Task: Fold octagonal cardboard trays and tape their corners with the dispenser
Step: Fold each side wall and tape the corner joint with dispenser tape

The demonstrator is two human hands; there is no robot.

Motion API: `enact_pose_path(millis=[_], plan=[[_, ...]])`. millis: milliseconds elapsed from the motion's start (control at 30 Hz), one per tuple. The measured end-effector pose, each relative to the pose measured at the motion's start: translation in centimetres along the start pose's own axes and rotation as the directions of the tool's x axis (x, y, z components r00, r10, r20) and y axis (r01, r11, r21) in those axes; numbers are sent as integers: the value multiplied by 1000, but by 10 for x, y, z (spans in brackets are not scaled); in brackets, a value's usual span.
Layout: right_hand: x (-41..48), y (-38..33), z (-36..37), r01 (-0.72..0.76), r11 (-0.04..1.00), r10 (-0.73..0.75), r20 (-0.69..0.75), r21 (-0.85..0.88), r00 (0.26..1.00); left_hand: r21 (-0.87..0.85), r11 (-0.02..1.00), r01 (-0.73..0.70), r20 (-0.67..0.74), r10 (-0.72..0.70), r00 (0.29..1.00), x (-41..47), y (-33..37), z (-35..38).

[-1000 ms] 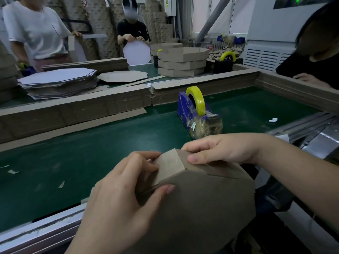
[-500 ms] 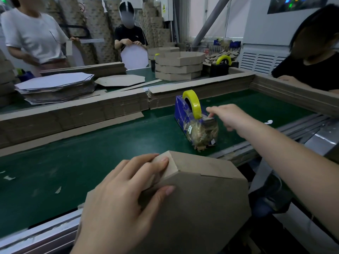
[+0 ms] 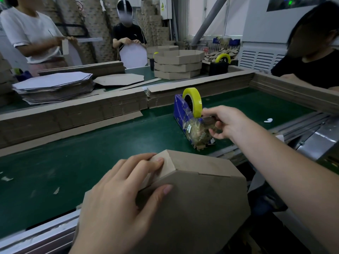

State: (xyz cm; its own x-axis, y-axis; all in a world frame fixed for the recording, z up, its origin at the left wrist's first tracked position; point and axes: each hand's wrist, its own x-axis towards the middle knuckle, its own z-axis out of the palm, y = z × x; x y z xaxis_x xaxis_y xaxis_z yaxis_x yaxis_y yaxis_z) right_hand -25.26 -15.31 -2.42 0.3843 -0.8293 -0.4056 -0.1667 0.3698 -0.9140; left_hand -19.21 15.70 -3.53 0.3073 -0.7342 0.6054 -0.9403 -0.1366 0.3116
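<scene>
Well beyond the left fingertips, far across the green belt [image 3: 82,149], lies a stack of flat blanks [image 3: 53,85]; nearer, the left hand [image 3: 117,198] grips the cardboard tray [image 3: 192,208] at its upper left corner, the fingers [image 3: 146,164] curled over a folded side flap and the thumb pressed flat on the tray's broad brown base; the tray is tilted up, base toward the camera, its upper edge over the belt's near rail; its other corners run to the right of the thumb; ahead of the left fingertips and to their right stands the blue dispenser [image 3: 181,114] on the belt, a yellow tape roll [image 3: 192,94] upright on it; the right hand [image 3: 227,123] is at the dispenser's near end, the forefinger above, the thumb below, both curled, touching the cutter end; whether they pinch tape I cannot tell; just right of the right knuckles a small white scrap [image 3: 268,120] lies on the belt.
</scene>
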Motion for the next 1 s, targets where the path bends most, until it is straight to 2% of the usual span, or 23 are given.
enact_pose_path(millis=[100, 300, 433, 500, 567, 633, 700, 767, 900, 1000], plan=[[-4, 0, 2, 19, 999, -18, -23, 42, 1000, -8, 1000, 1, -5, -1, 1000, 0, 1, 0], [-10, 28, 4, 215, 949, -206, -63, 230, 977, 0, 1000, 6, 20, -6, 1000, 2, 2, 0], [-12, 33, 4, 273, 925, -267, -60, 263, 962, -30, 998, 48, 81, -45, 996, 7, 2, -4], [-12, 35, 3, 298, 924, -295, -50, 239, 954, -80, 992, 97, 170, -83, 982, 16, 0, -7], [-12, 36, 2, 317, 923, -317, -36, 218, 948, -152, 970, 189, 283, -140, 949, 31, -2, -12], [-11, 38, 1, 333, 921, -334, -33, 200, 942, -122, 969, 216, 359, -160, 920, 47, -2, -12], [-10, 41, 1, 351, 916, -349, -45, 195, 936, 36, 991, 132, 440, -134, 888, 62, 4, -6], [-9, 45, 2, 365, 907, -361, -56, 212, 931, 87, 994, 62, 551, -100, 829, 78, 11, 2], [-7, 50, 2, 392, 889, -389, -61, 236, 919, -145, 965, 217, 734, -42, 677, 113, 16, 19], [-8, 50, 1, 403, 884, -406, -38, 236, 913, -179, 935, 306, 810, -37, 586, 138, 15, 31]])
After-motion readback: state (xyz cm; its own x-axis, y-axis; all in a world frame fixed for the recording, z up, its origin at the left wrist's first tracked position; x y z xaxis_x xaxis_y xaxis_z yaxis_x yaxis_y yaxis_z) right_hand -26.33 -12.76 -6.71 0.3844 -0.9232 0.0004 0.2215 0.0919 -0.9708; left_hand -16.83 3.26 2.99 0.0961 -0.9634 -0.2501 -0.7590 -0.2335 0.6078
